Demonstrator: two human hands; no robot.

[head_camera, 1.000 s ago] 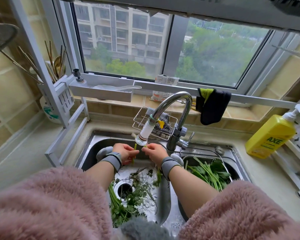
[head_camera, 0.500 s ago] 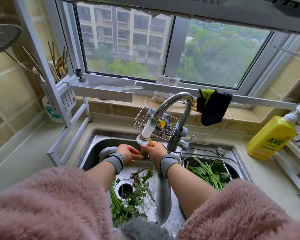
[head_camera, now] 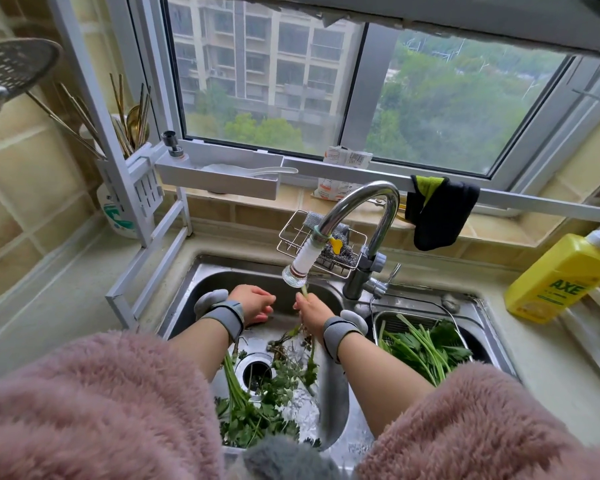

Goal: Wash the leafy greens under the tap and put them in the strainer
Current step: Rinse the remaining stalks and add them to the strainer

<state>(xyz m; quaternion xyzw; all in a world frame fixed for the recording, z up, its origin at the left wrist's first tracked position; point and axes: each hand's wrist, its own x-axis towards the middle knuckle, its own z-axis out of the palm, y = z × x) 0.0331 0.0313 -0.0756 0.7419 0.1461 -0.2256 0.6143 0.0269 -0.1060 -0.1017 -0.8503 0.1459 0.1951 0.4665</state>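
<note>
My right hand (head_camera: 311, 311) grips a green stalk (head_camera: 305, 291) upright, its tip just under the tap's white nozzle (head_camera: 300, 266); its leaves and roots hang below the hand. My left hand (head_camera: 255, 303) is a little to the left, fingers loosely curled and holding nothing. More leafy greens (head_camera: 257, 407) lie in the left sink basin (head_camera: 219, 277) around the drain (head_camera: 256, 372). The metal strainer (head_camera: 378, 318) sits in the right basin with several washed greens (head_camera: 426, 348) in it.
A wire sponge rack (head_camera: 293, 237) hangs behind the tap. A yellow AXE soap bottle (head_camera: 558, 278) stands on the right counter. A dark cloth (head_camera: 440, 211) hangs from the window rail. A white rack with chopsticks (head_camera: 132, 181) stands at the left.
My left hand has let go of the stalk and drawn away to the left. My right hand has raised the stalk's tip up to the nozzle.
</note>
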